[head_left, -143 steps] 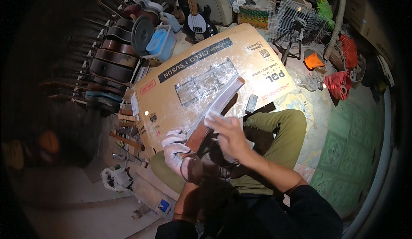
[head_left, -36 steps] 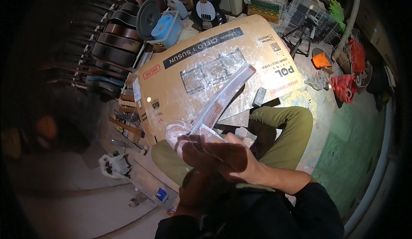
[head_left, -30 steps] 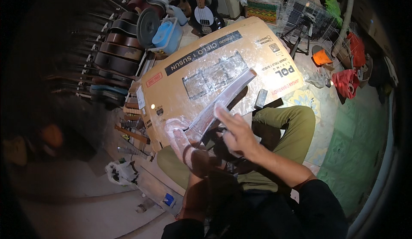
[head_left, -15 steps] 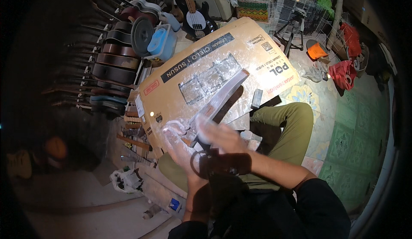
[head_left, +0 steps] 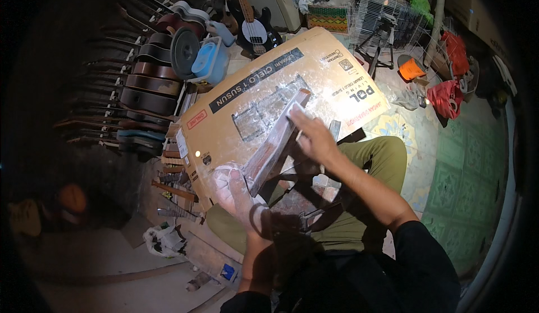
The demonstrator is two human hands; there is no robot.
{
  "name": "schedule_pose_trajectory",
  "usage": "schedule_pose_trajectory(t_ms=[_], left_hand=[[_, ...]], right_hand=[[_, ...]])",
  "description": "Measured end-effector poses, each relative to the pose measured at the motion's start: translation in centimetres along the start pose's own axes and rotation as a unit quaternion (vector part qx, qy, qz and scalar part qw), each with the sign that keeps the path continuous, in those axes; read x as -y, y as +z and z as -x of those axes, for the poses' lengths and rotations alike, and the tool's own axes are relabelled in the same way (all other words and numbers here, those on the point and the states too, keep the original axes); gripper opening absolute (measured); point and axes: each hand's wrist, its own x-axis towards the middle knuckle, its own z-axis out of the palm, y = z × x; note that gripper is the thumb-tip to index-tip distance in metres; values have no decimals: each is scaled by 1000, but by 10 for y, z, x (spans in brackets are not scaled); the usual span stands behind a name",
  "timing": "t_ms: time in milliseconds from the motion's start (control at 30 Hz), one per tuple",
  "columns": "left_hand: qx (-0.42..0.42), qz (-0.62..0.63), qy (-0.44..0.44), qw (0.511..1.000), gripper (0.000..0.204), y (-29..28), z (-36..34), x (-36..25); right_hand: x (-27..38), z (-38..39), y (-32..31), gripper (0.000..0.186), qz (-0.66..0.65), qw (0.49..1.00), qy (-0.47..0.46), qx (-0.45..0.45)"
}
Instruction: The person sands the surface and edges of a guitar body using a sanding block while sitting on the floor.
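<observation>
A long wooden bar (head_left: 268, 154), coated with pale dust, slants up and away from me above a cardboard sheet (head_left: 224, 127). My left hand (head_left: 231, 188), white with dust, is closed around its near end. Close to the far end, my right hand (head_left: 315, 139) presses a small whitish pad (head_left: 295, 108) onto the bar's upper face. The pad looks like folded sandpaper, mostly covered by the fingers. A small dark block (head_left: 335, 127) lies on the cardboard, just beyond my right wrist.
Many guitars (head_left: 149, 91) hang in a row at the left, beside a blue plastic tub (head_left: 210, 60). A black bass guitar (head_left: 255, 29) stands behind the cardboard. At the far right are a wire cage (head_left: 373, 18), a small tripod (head_left: 383, 37) and red bags (head_left: 446, 96).
My right hand has slid from the near part of the bar to its far end. My left hand keeps its hold at the near end, and the bar has tilted slightly.
</observation>
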Motion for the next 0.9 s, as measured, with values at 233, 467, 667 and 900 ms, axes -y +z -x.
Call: schedule_pose_trajectory(t_ms=[233, 467, 667, 900], left_hand=[[57, -17, 68, 996, 20, -16, -9, -12], [80, 61, 86, 991, 13, -30, -23, 0], [74, 68, 44, 994, 12, -21, -24, 7], [82, 24, 84, 993, 22, -11, -24, -5]], right_hand=[[7, -24, -5, 62, -2, 999, -19, 41], [67, 0, -8, 60, -63, 988, -33, 137], [8, -23, 3, 58, 15, 999, 21, 30], [-20, -38, -14, 62, 52, 997, -29, -48]])
